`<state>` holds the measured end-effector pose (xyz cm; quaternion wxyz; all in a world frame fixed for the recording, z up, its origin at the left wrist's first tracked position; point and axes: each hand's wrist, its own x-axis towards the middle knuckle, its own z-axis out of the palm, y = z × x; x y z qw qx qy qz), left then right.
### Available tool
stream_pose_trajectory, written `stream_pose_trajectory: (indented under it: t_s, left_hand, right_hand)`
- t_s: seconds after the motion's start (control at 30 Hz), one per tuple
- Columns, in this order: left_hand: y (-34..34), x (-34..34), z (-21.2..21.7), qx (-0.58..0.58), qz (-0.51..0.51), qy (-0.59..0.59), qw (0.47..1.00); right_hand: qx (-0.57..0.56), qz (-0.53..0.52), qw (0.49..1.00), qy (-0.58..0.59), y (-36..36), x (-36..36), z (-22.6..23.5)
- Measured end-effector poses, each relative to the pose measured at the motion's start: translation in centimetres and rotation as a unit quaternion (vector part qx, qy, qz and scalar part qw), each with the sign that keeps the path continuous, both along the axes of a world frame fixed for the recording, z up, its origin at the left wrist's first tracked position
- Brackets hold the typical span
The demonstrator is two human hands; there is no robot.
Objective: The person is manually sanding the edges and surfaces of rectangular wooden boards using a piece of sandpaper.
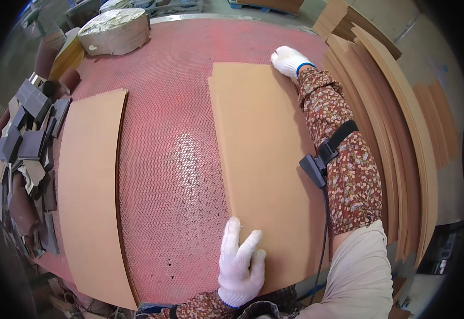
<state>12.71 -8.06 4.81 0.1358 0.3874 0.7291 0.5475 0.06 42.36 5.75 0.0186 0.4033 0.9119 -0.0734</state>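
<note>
A long tan board (pixel 264 159) lies lengthwise in front of me, with what looks like another layer showing along its left edge. Both my hands wear white knit gloves. At the board's near left part, my left hand (pixel 241 263) rests with its fingers spread, two of them pointing away from me along the edge. My right hand (pixel 291 60) reaches to the far right corner, its fingers curled in at the board's edge; the fingertips are hidden. A second tan board stack (pixel 91 191) lies apart on the left.
A red, mesh-patterned tabletop (pixel 168 159) lies under the boards. Long brown boards (pixel 396 143) are stacked along the right. Grey and dark offcuts (pixel 32 143) pile up at the left edge. A large wrapped roll (pixel 115 32) stands at the far left.
</note>
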Motion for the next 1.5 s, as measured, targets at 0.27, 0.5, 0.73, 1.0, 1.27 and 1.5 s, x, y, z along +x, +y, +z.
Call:
stream_pose_trajectory:
  t_s: [0.27,0.5,0.73,1.0,1.27,1.5]
  left_hand:
    - [3.0,-4.4,-2.1,0.044,0.012,-0.001,0.999]
    - [10.3,-11.3,-4.5,0.082,-0.005,-0.026,0.996]
    - [17.4,-19.1,-2.8,0.013,0.005,-0.025,1.0]
    - [18.6,-20.2,-5.4,0.017,0.007,-0.063,0.998]
    - [15.6,-18.5,-9.0,0.036,0.001,-0.059,0.998]
    - [15.9,-18.8,-9.0,0.031,0.007,-0.057,0.998]
  right_hand:
    - [0.079,-0.036,0.996,0.016,-4.9,-0.3,3.5]
    - [0.097,-0.061,0.993,0.01,-7.4,2.6,0.8]
    - [0.015,-0.057,0.998,-0.006,-11.5,4.9,-0.1]
    - [0.037,-0.034,0.998,0.036,-21.4,12.9,-0.5]
    - [0.126,-0.064,0.988,0.058,-30.9,18.2,-2.9]
    - [0.084,-0.037,0.995,0.04,-31.2,16.1,-2.4]
